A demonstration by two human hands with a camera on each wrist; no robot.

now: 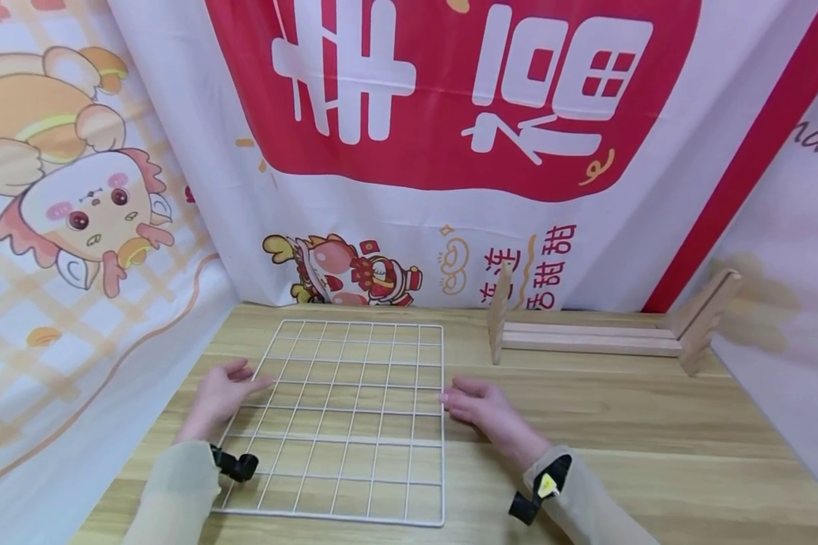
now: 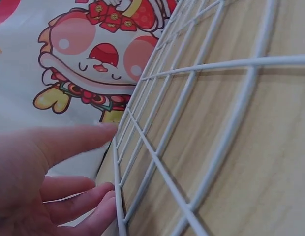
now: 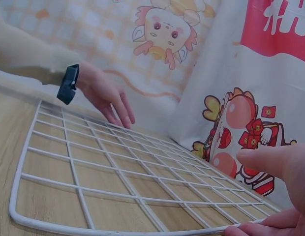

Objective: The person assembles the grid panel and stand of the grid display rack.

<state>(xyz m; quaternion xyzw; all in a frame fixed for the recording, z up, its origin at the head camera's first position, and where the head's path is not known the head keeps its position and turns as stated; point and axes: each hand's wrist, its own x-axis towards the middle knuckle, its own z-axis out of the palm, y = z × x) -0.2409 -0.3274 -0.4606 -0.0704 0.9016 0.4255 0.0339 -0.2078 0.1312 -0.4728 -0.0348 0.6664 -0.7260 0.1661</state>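
Note:
A white wire grid panel (image 1: 443, 454) lies on the wooden table. My left hand (image 1: 221, 393) is at its left edge, thumb stretched out over the wires and fingers loosely bent. In the left wrist view, the fingertips (image 2: 107, 199) of that hand meet the outer wire, while its thumb stays apart from them. On the opposite side, my right hand (image 1: 484, 412) has its fingertips at the panel's right edge. The right wrist view shows its thumb (image 3: 260, 160) raised above the rim wire, with the lower fingers beside the wire. Neither hand pinches the panel.
A light wooden stand (image 1: 589, 347) with two upright end pieces stands at the back right of the table (image 1: 586, 431). Printed cloth (image 1: 436, 174) hangs behind the table and along both sides. Each wrist wears a black strap with a small camera.

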